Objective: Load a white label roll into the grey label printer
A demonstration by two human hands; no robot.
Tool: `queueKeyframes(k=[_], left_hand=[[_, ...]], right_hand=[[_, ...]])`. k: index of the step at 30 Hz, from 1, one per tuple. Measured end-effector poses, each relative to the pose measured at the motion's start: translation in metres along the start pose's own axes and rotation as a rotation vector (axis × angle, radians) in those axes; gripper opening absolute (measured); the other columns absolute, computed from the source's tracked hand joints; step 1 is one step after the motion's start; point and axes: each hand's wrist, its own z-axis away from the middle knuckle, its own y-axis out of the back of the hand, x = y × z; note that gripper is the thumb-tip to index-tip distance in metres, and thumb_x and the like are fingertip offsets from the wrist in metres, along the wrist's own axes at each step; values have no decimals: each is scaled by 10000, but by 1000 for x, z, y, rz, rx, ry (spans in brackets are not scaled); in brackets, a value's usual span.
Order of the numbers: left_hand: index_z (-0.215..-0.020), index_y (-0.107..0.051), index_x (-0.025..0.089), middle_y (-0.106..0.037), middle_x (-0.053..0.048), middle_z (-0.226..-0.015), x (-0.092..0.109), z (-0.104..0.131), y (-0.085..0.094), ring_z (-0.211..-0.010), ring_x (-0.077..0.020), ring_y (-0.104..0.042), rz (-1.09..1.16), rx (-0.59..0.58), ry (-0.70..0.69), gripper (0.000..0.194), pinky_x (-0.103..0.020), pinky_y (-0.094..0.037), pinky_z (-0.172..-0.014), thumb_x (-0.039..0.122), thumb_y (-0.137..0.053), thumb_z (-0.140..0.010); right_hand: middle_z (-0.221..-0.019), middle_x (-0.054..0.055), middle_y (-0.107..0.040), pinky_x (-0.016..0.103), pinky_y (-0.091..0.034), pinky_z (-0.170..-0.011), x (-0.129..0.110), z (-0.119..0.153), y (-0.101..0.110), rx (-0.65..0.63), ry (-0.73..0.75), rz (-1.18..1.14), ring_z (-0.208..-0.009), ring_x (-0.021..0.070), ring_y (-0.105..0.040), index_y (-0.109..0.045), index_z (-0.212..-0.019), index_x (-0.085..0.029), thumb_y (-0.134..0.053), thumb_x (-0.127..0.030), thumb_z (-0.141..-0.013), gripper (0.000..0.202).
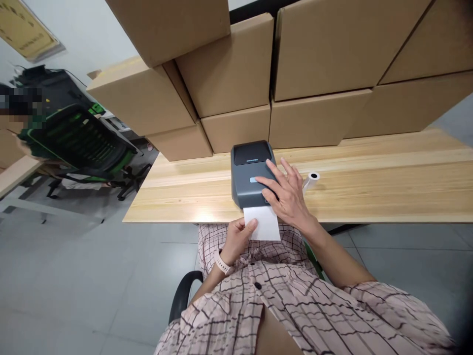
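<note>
A dark grey label printer [242, 185] stands near the front edge of the wooden table. White label paper [268, 224] sticks out of its front and hangs past the table edge. My left hand [238, 236] pinches the paper's left side, thumb on top. Over the printer's right part lies my right hand [286, 195], fingers spread. Its index finger reaches the light blue button [253, 180] on the lid; whether it presses cannot be seen. Just right of that hand, a small white paper roll [313, 177] rests on the table, partly hidden.
Stacked cardboard boxes [321, 49] line the back of the wooden table [399, 182]. At the left, a person sits on a green-and-black office chair [84, 143] by another desk [16, 175]. A black armrest [185, 293] is beside my left arm.
</note>
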Motion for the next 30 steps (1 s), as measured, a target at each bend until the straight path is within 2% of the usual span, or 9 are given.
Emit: queueKeyframes(k=[3,7,11,13,16,19,23,26,30], left_hand=[[-591,-674,165,-626,-5,-556,4,0,16,-546,-110,-541,-102,98,-138,612,-245,-456,-571,722,-730,-840],[-721,-739,166,-713,-42,-644,12,-7,31,-565,-129,-621,-75,331,-299,547,-250,-495,-574,678,-676,-901],[-779,-742,171,-740,-49,-706,21,-17,32,-593,-129,-641,-92,448,-424,477,-241,-499,-563,616,-666,-933],[-873,-760,181,-782,-72,-848,23,-19,30,-716,-152,-695,-141,475,-483,425,-250,-532,-601,588,-663,-948],[-1205,-748,229,-767,-117,-1277,25,-17,26,-1136,-227,-722,-221,446,-545,404,-342,-619,-864,548,-656,-976],[-1473,-615,260,-584,-129,-1595,23,-18,21,-1471,-290,-551,-250,336,-519,561,-463,-517,-1179,549,-640,-993],[-1575,-521,231,-520,-148,-1652,18,-26,17,-1526,-353,-497,-203,223,-413,713,-505,-499,-1219,624,-614,-987],[-1618,-459,237,-482,-144,-1683,12,-32,15,-1568,-348,-450,-160,173,-390,766,-503,-451,-1268,645,-603,-987],[-1658,-385,257,-396,-134,-1739,6,-31,14,-1618,-329,-375,-113,126,-370,762,-480,-414,-1296,613,-577,-1012]], right_hand=[[-1670,3,-513,670,-241,-1306,2,-5,4,-36,51,42,-1637,332,-308,-723,-1292,-314,-450,-464,-1106,363],[-1651,24,-536,672,-228,-1313,7,-14,8,-123,93,36,-1646,336,-294,-733,-1218,-289,-455,-563,-1088,411],[-1652,49,-534,673,-190,-1326,9,-24,10,-193,118,23,-1649,333,-290,-734,-1177,-276,-471,-591,-1074,424],[-1631,49,-560,673,-175,-1331,9,-24,10,-196,114,-7,-1645,329,-301,-733,-1173,-275,-483,-587,-1070,413],[-1676,37,-503,687,-189,-1325,8,-14,8,-145,38,-92,-1639,337,-315,-713,-1254,-299,-511,-592,-1055,408],[-1763,49,-350,679,-256,-1314,5,8,5,-73,-123,-263,-1645,336,-302,-576,-1490,-342,-556,-601,-1028,530],[-1753,92,-364,624,-309,-1324,1,38,-2,-3,-409,-566,-1628,299,-349,-345,-1669,-336,-533,-556,-1054,680],[-1739,99,-392,591,-317,-1333,1,49,-7,19,-506,-664,-1605,292,-395,-370,-1662,-318,-518,-560,-1064,662],[-1725,97,-418,594,-326,-1327,3,53,-8,3,-535,-645,-1597,300,-407,-404,-1648,-317,-515,-569,-1062,647]])
